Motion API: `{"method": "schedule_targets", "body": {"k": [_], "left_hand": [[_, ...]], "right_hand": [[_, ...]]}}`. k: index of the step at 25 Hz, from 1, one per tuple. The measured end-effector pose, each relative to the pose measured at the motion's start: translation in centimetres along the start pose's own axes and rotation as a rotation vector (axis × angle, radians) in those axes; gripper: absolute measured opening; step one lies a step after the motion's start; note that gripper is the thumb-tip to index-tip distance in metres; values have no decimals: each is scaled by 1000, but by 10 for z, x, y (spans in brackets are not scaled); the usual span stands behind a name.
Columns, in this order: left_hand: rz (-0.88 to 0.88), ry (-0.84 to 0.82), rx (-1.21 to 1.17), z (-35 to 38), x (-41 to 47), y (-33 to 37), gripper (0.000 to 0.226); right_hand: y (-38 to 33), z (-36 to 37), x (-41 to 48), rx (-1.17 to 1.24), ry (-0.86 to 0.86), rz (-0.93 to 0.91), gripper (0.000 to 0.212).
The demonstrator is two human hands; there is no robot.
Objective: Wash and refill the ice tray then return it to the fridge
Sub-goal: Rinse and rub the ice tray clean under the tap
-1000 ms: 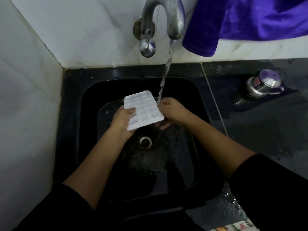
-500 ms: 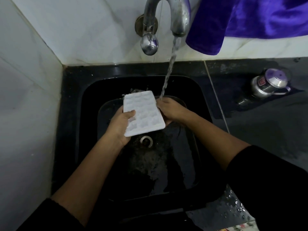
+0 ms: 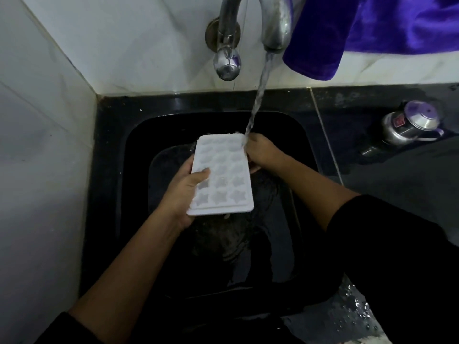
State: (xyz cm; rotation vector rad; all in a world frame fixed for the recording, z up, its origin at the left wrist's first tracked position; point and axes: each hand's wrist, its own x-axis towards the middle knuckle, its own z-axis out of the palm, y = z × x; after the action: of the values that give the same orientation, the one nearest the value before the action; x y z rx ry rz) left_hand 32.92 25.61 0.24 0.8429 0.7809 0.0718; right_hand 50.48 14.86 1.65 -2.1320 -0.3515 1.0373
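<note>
A black sink [image 3: 109,170] is set in the left corner of a dark tabletop [image 3: 397,194], against white marble walls.

**Ice tray.** The white ice tray [image 3: 223,175] is held above the middle of the sink basin, cavities up. Its long axis runs from the near edge of the sink toward the far edge.

**Grip.**
- The left hand [image 3: 185,192] grips the left long edge near the near corner, with the thumb across the top face and the fingers underneath.
- The right hand [image 3: 263,152] grips the right long edge at the far corner. Its fingers curl under the tray, so the tips are hidden.

**Water.** The tap [image 3: 275,26] is running. The stream [image 3: 258,95] lands on the far right corner of the tray, touching the right hand. To reach the remaining cavities, the tray likely needs to shift right and farther under the stream.

**Contents.** The star-shaped cavities look wet, but their fill level cannot be told. The basin is wet, and the tray hides the drain.

**Surroundings.** A purple cloth [image 3: 372,28] hangs beside the tap. A steel flask [image 3: 407,125] lies on the tabletop, well apart to the right.
</note>
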Motion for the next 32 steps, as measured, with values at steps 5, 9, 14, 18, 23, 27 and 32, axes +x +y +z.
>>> {"method": "schedule_targets", "body": {"k": [5,9,14,18,23,27,32], "left_hand": [[5,92,-101,-5,15,-1,37],[-11,-24,-9,13,4,-13,42],[30,-15,81,16,22,7,43],[19,-230,441,37,7,9,34],[399,67,646,53,-1,-8,28],[539,194,714,60,12,-3,17],[361,114,741,64,19,15,22]], "right_hand": [[15,14,-10,-45,-108,-70,29],[19,-7,5,-53,103,21,28],[37,30,-26,290,113,94,32],[55,17,-23,578,260,339,31],[54,9,-34,798,319,488,40],[49,8,-30,860,354,498,33],[46,6,-34,878,318,428,30]]}}
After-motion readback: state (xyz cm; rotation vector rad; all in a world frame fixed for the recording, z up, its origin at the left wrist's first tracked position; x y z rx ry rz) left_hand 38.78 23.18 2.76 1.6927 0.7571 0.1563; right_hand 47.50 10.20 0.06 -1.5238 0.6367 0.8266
